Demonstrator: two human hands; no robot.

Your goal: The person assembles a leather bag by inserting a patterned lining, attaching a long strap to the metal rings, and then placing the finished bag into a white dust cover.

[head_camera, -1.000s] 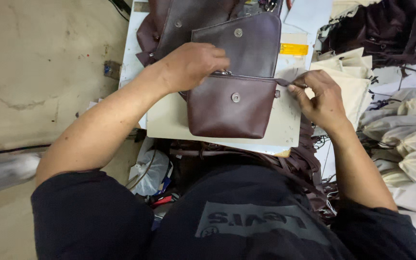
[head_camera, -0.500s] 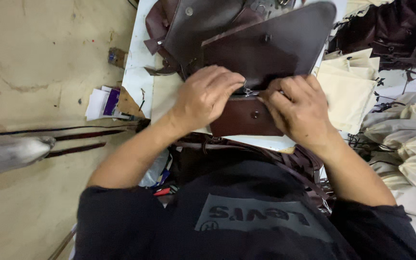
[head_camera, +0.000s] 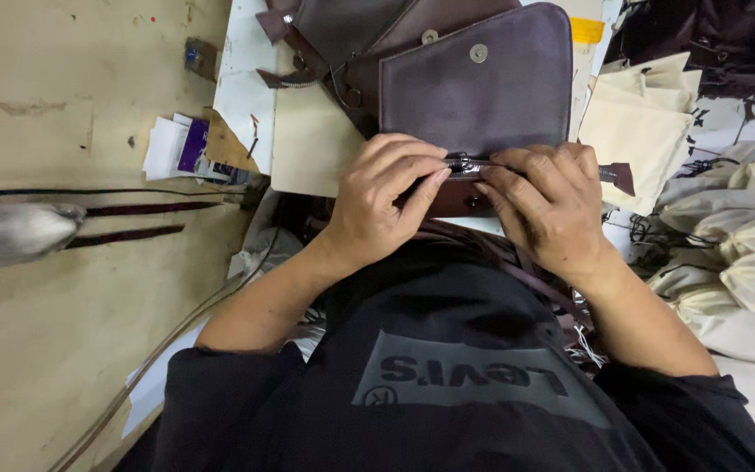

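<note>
Even, soft overhead light, moderately bright. Shadows faint, short under left hand (head_camera: 386, 205) and right hand (head_camera: 548, 205). No glare. Centre sharp; grey object (head_camera: 10, 236) at left edge blurred. Slight wide-angle stretch near edges.

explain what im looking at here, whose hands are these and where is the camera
There is no machine here: a person works with two bare hands, and the one camera sits on that person's head, looking down. So the dark shirt at the bottom is their own chest, and the table appears above it.

The left hand and right hand meet at the near edge of a dark brown leather bag. Both pinch its zipper, whose tape end sticks out past the right hand. The bag's flap is up, showing metal snaps.

The bag lies on a white table, partly on a cream board. To the right are cream cloth bags, and more dark bags at top right. The floor on the left has paper scraps.
</note>
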